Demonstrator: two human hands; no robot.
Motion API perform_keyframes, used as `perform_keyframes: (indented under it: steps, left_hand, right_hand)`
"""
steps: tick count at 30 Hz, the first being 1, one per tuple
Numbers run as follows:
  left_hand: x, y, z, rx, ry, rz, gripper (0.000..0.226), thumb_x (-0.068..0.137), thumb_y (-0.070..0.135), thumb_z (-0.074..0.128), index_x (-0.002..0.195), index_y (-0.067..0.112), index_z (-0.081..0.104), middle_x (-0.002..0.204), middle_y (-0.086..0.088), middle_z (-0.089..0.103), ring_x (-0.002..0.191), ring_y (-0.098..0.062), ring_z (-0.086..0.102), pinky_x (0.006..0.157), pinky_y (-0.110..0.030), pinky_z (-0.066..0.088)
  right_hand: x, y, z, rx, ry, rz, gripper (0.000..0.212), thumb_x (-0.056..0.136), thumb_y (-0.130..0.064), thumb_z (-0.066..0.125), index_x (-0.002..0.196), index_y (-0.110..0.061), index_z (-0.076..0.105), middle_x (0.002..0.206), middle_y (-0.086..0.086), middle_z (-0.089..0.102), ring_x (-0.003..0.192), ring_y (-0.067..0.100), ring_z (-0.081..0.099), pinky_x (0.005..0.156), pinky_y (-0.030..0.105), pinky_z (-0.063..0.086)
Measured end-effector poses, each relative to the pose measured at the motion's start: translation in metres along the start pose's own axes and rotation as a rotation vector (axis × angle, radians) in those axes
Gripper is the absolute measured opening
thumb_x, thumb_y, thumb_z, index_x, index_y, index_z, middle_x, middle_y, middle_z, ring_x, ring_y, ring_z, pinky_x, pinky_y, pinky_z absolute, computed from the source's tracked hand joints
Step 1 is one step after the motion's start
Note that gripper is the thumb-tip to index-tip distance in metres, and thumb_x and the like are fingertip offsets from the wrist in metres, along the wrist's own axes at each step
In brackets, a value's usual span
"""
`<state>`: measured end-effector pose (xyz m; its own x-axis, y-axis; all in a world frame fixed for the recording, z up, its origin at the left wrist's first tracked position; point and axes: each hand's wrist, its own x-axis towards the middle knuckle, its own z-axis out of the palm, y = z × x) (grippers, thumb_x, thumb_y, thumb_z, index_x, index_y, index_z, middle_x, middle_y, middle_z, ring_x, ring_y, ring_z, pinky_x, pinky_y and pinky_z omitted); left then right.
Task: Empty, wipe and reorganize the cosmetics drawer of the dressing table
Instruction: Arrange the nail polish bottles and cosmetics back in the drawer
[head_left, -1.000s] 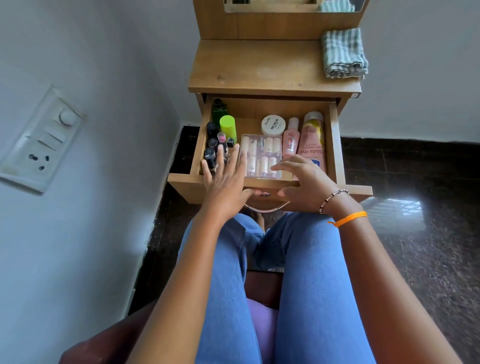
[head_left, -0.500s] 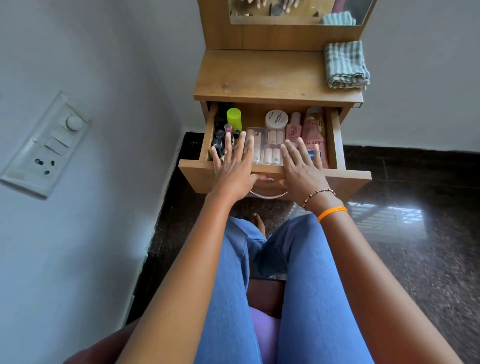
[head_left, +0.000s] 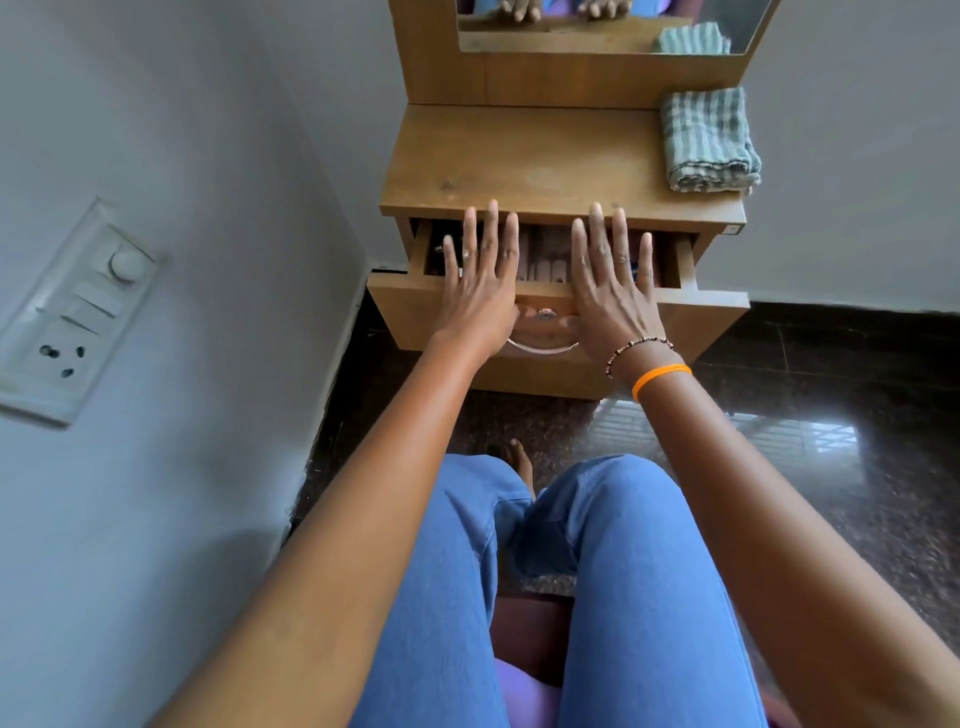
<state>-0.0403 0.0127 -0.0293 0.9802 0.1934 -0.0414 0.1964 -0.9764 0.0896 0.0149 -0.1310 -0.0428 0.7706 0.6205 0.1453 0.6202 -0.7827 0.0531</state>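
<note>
Your left hand (head_left: 483, 291) and right hand (head_left: 613, 296) lie flat, fingers spread and gripping nothing, palms on the front edge of the cosmetics drawer (head_left: 426, 317), which stands only slightly out of the dressing table (head_left: 519, 161). A folded checked cloth (head_left: 709, 140) sits on the tabletop's right.

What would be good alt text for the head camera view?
Both hands, left hand and right hand, lie flat with fingers spread on the front of a nearly closed wooden drawer of a dressing table. A folded striped cloth lies on top.
</note>
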Motion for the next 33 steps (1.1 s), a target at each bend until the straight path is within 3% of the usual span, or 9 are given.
perform_keyframes:
  steps: [8, 12, 14, 17, 19, 21, 25, 28, 33]
  left_hand:
    - [0.042, -0.003, 0.0, 0.102, 0.039, -0.013, 0.087, 0.094, 0.034, 0.05, 0.148, 0.011, -0.015, 0.157, -0.015, -0.018, 0.144, -0.035, -0.019, 0.114, -0.051, -0.012]
    - [0.051, 0.004, 0.01, 0.157, 0.148, -0.072, 0.069, 0.099, 0.017, 0.041, 0.149, 0.01, -0.005, 0.158, -0.018, -0.005, 0.145, -0.038, -0.007, 0.117, -0.048, -0.006]
    - [0.056, 0.01, 0.012, 0.156, 0.185, -0.094, 0.059, 0.099, 0.007, 0.035, 0.148, 0.006, 0.003, 0.156, -0.021, 0.003, 0.145, -0.041, -0.002, 0.119, -0.048, -0.002]
    - [0.063, 0.011, 0.019, 0.219, 0.28, -0.106, 0.056, 0.095, 0.004, 0.046, 0.139, 0.002, 0.012, 0.147, -0.024, 0.025, 0.141, -0.042, 0.018, 0.12, -0.047, 0.011]
    - [0.068, 0.008, 0.025, 0.253, 0.412, -0.079, 0.06, 0.081, 0.008, 0.067, 0.123, 0.005, 0.024, 0.128, -0.02, 0.04, 0.128, -0.036, 0.046, 0.114, -0.043, 0.031]
    - [0.073, 0.005, 0.028, 0.216, 0.495, -0.039, 0.06, 0.071, 0.009, 0.076, 0.111, 0.007, 0.032, 0.11, -0.014, 0.035, 0.113, -0.03, 0.059, 0.106, -0.039, 0.043]
    - [0.08, 0.0, 0.029, 0.14, 0.641, 0.038, 0.045, 0.074, 0.006, 0.07, 0.105, 0.009, 0.036, 0.104, -0.013, 0.047, 0.098, -0.027, 0.063, 0.096, -0.033, 0.05]
    - [0.083, -0.004, 0.036, 0.154, 0.734, 0.086, 0.026, 0.082, 0.005, 0.053, 0.103, 0.01, 0.038, 0.102, -0.011, 0.041, 0.097, -0.026, 0.062, 0.095, -0.032, 0.049]
    - [0.082, -0.002, 0.032, 0.13, 0.675, 0.047, 0.034, 0.077, 0.005, 0.062, 0.101, 0.011, 0.039, 0.097, -0.01, 0.058, 0.095, -0.028, 0.062, 0.092, -0.034, 0.051]
  right_hand:
    - [0.039, 0.012, 0.013, 0.026, 0.062, -0.035, 0.081, 0.088, -0.036, 0.051, 0.148, -0.002, 0.009, 0.156, 0.015, 0.013, 0.146, 0.032, 0.009, 0.117, 0.048, -0.001]
    - [0.049, 0.016, 0.034, -0.017, 0.275, -0.034, 0.065, 0.086, -0.037, 0.049, 0.139, -0.002, 0.033, 0.141, 0.018, 0.044, 0.133, 0.036, 0.037, 0.115, 0.044, 0.023]
    - [0.055, 0.02, 0.04, 0.004, 0.404, -0.029, 0.058, 0.082, -0.021, 0.061, 0.132, -0.007, 0.037, 0.131, 0.015, 0.052, 0.124, 0.031, 0.037, 0.112, 0.04, 0.026]
    - [0.064, 0.022, 0.042, 0.01, 0.542, -0.04, 0.044, 0.076, -0.011, 0.052, 0.119, -0.01, 0.043, 0.116, 0.012, 0.058, 0.106, 0.026, 0.034, 0.099, 0.035, 0.025]
    - [0.068, 0.021, 0.043, -0.033, 0.6, -0.033, 0.035, 0.076, -0.011, 0.045, 0.111, -0.012, 0.046, 0.107, 0.01, 0.06, 0.095, 0.024, 0.034, 0.09, 0.033, 0.028]
    - [0.072, 0.02, 0.045, -0.055, 0.639, -0.006, 0.03, 0.076, -0.009, 0.05, 0.105, -0.014, 0.047, 0.104, 0.008, 0.051, 0.089, 0.024, 0.033, 0.085, 0.033, 0.029]
    - [0.078, 0.018, 0.048, -0.105, 0.672, 0.05, 0.024, 0.076, -0.01, 0.051, 0.099, -0.015, 0.045, 0.098, 0.004, 0.032, 0.084, 0.025, 0.031, 0.079, 0.032, 0.028]
    - [0.077, 0.019, 0.05, -0.086, 0.683, 0.044, 0.025, 0.075, -0.01, 0.047, 0.1, -0.015, 0.048, 0.1, 0.003, 0.034, 0.085, 0.025, 0.032, 0.08, 0.032, 0.028]
    - [0.077, 0.015, 0.046, -0.053, 0.644, 0.076, 0.028, 0.072, -0.011, 0.048, 0.1, -0.016, 0.048, 0.1, 0.005, 0.049, 0.085, 0.025, 0.033, 0.08, 0.032, 0.028]
